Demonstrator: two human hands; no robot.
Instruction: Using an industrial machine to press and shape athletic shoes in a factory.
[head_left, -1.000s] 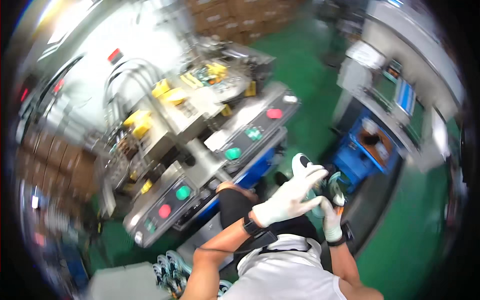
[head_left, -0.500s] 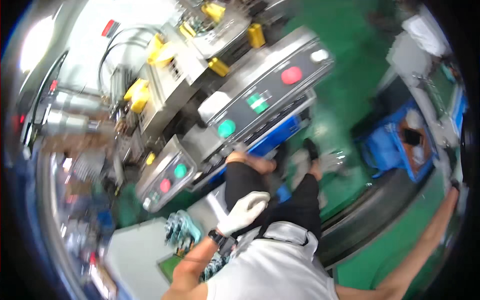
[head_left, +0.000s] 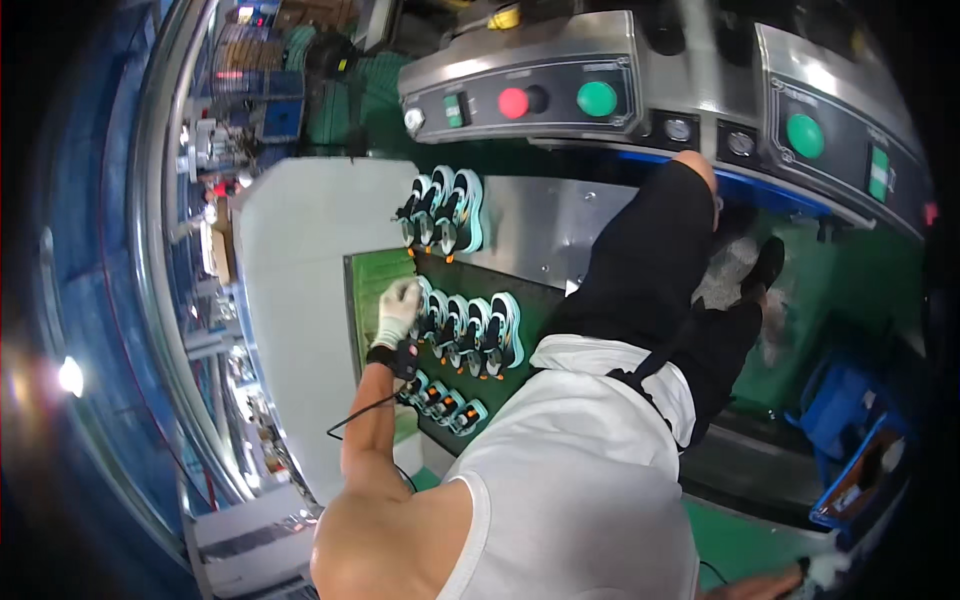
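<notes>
My left hand, in a white glove, is at the left end of the middle row of shoes. Its fingers are curled against the end shoe and partly cover it. The row holds several black-and-teal sports shoes lying side by side on a dark board. More shoes lie in a row beyond, and smaller-looking ones nearer my body. At the lower right edge is my right hand, also gloved, beside the side of my body; its fingers are too unclear to read.
A pale grey machine surface spreads left of the shoes, with a green panel at its edge. Beyond my legs stand control boxes with red and green buttons. A blue crate stands at the right.
The view has swung left, bringing the shoe rows to the middle. My left hand has gone from over my thigh to the shoes. The right arm sits lower, at the corner.
</notes>
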